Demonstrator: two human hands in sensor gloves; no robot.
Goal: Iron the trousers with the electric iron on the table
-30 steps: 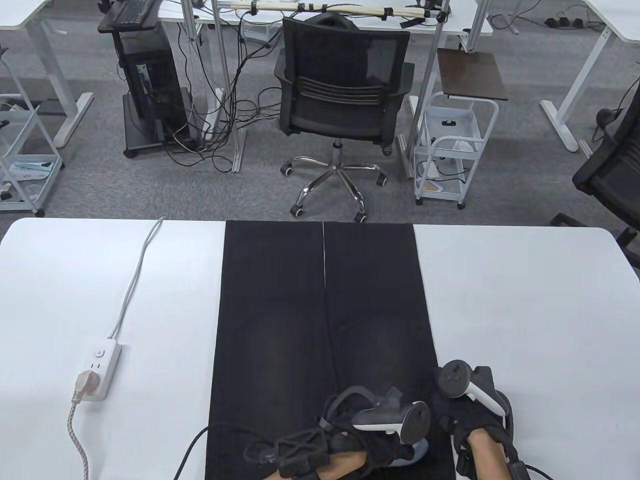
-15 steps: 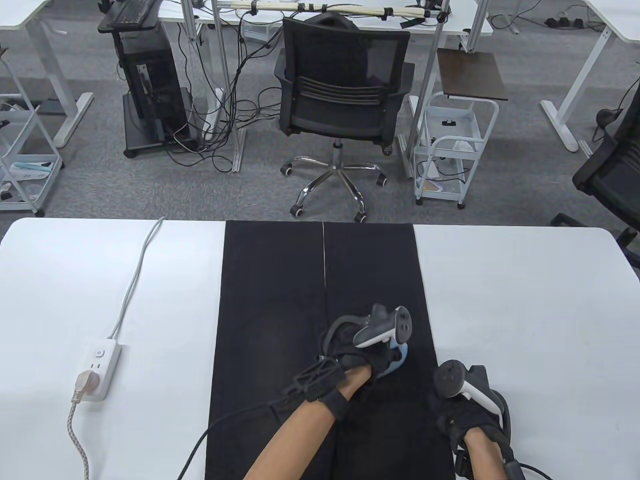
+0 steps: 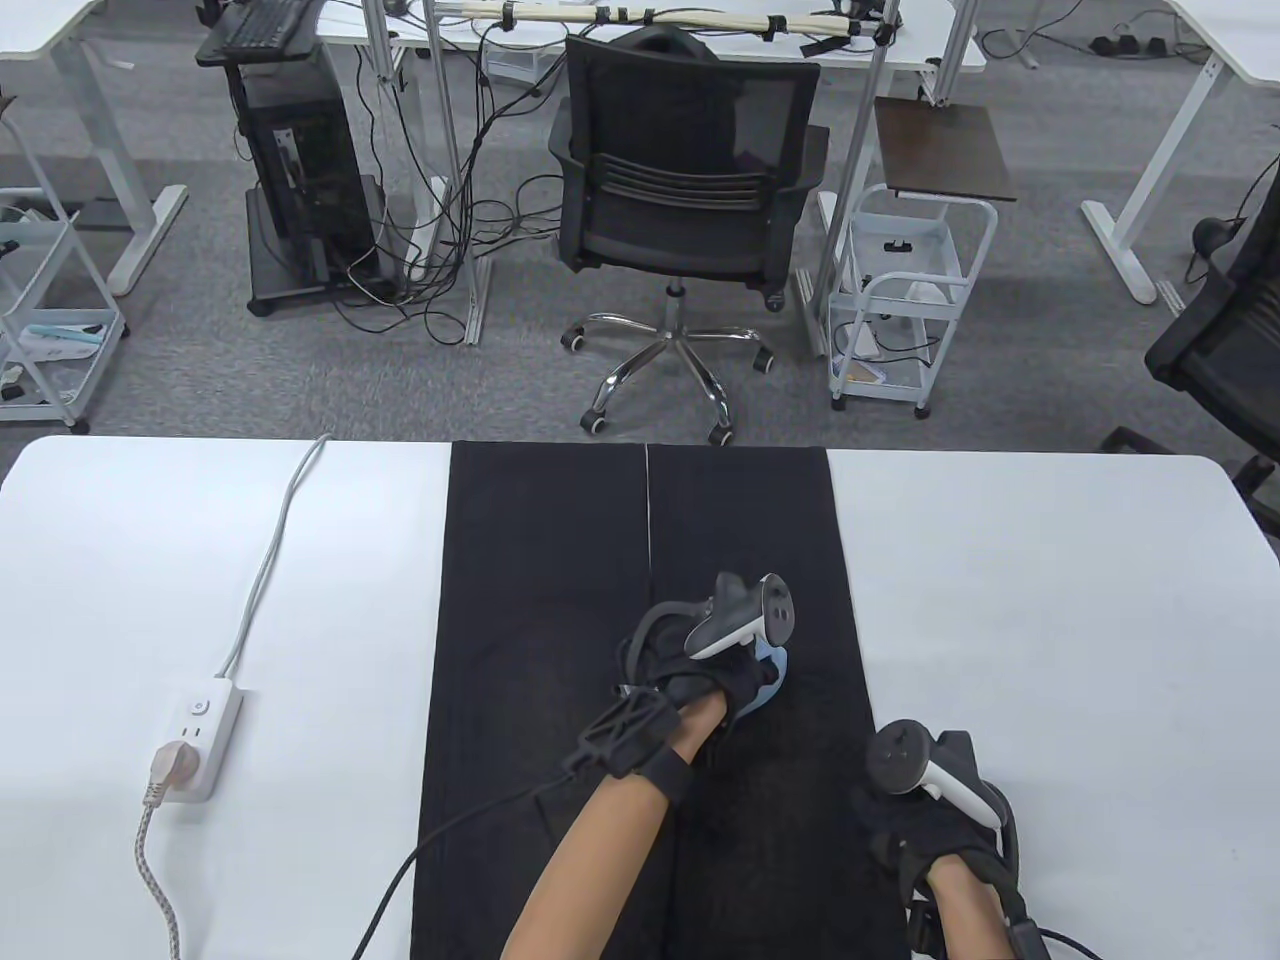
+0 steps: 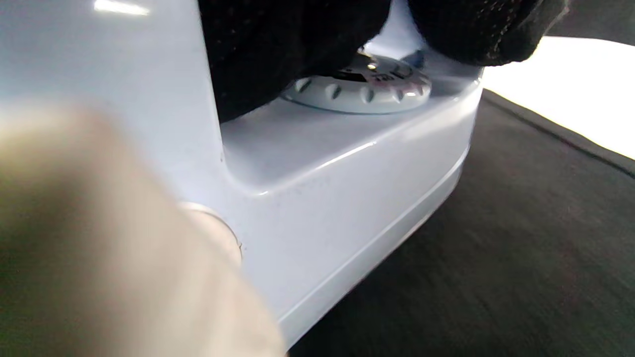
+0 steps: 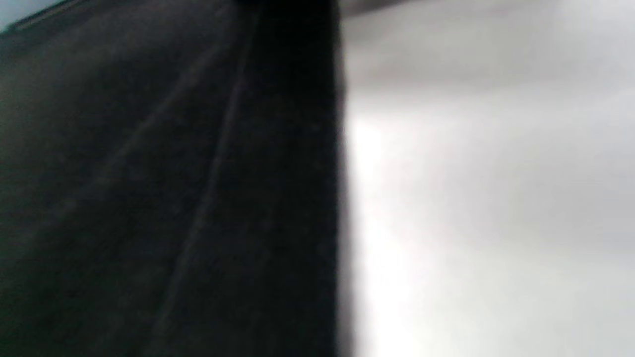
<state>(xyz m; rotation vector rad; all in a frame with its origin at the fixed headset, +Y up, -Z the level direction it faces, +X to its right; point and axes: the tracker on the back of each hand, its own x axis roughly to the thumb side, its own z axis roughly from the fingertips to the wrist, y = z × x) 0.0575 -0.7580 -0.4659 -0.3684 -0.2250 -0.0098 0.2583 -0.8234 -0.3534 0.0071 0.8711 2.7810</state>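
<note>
Left hand (image 3: 715, 680) had its fingers wrapped round the iron (image 3: 768, 672) handle mid right leg of the trousers (image 3: 560, 640) along the surface's (image 3: 1050, 600) centre, right hand (image 3: 925, 830) flat on the near-right hem; rigid, heavy-looking iron, limp cloth needing pinning.

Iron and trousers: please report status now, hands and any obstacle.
Left hand grips pale blue electric iron, flat on black trousers, right leg. Right hand rests on trousers' right edge. White power strip sits apart on the left; path ahead unobstructed.

White table (image 3: 1050, 600) bears trousers (image 3: 540, 600), power strip (image 3: 200, 735).
</note>
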